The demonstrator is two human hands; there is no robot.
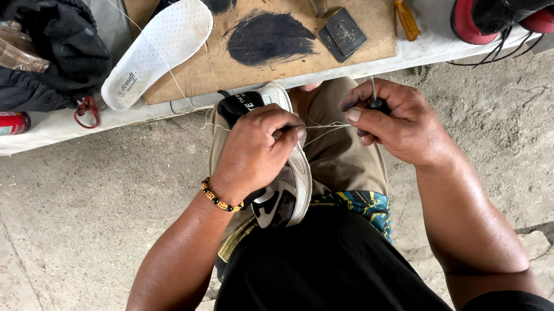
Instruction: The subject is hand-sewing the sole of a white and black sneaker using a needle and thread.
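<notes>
Under the left hand [257, 147] lies a white and black sneaker [285, 187], resting on the person's lap; that hand's fingers pinch a pale thread [323, 128]. Just beside it, the right hand [397, 122] is clamped on a dark-handled awl [376, 101], the thread stretched taut between both.

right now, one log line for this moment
left hand: pinching thread over sneaker | right hand: gripping awl | sneaker: on lap | insole: on bench
</notes>
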